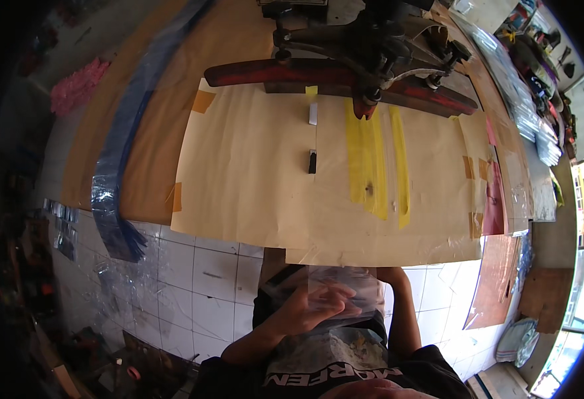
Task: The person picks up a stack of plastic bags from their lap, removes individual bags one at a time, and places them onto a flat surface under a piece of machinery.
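Observation:
A clear plastic sheet [325, 276] hangs at the front edge of the table, in front of my body. My left hand [322, 302] is at this sheet, its fingers bent together and pointing right, slightly smeared by motion; they appear to pinch the plastic. Close under the table's front edge is my right hand [390, 274], its fingers mostly hidden by the edge and the sheet. Tan paper [239, 166] covers the tabletop, fixed with brown tape. Strips of yellow tape [365, 166] run along it, and a small black piece [312, 161] lies near its middle.
Across the table's far side stands a dark metal machine with a long red bar [265, 71]. A bundle of blue plastic strips [116, 166] drapes over the left edge. Stacked clear plastic [505, 86] lies at the far right. White floor tiles [212, 272] show below.

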A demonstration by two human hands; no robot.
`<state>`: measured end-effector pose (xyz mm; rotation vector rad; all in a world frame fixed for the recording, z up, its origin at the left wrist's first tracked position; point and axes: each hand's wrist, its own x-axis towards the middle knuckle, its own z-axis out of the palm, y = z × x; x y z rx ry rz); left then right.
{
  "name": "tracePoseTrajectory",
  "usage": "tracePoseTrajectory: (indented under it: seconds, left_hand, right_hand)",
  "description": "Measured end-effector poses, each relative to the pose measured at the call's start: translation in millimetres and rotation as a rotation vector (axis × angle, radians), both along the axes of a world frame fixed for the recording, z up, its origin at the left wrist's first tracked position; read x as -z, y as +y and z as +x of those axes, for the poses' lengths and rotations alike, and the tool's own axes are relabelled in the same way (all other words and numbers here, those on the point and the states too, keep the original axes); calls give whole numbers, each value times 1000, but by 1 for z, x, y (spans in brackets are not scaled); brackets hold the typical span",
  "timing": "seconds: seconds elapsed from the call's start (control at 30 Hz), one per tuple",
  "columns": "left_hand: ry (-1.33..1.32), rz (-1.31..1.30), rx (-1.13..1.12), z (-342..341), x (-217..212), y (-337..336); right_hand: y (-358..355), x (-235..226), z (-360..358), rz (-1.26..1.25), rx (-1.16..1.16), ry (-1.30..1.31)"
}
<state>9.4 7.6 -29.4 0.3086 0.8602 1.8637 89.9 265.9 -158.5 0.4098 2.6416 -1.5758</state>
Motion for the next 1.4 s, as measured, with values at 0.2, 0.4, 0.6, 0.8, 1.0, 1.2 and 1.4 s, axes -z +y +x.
tracePoseTrajectory:
  seconds: [0.2, 0.4, 0.6, 0.8, 1.0, 1.2, 1.4]
  left_hand:
    - [27, 13, 15, -1, 2, -1]
    - [86, -31, 23, -3, 1, 1]
    - [113, 28, -6, -3, 6, 2]
    - [351, -130, 43, 0, 8, 17]
    - [290, -124, -5, 24, -2, 46]
    - [808, 161, -19, 34, 9, 18]
    - [890, 63, 796, 34, 15, -21]
  right_hand:
    - [10, -77, 7, -369, -134, -119]
    - [14, -138, 18, -470, -398, 23]
    - [-6, -180, 17, -342, -380, 190]
    - [-24, -190, 24, -327, -124, 115]
    - [-32, -191, 23, -397, 166, 105]
    - [-33, -209, 18, -485, -35, 57]
    - [-13, -245, -37, -744, 192, 50]
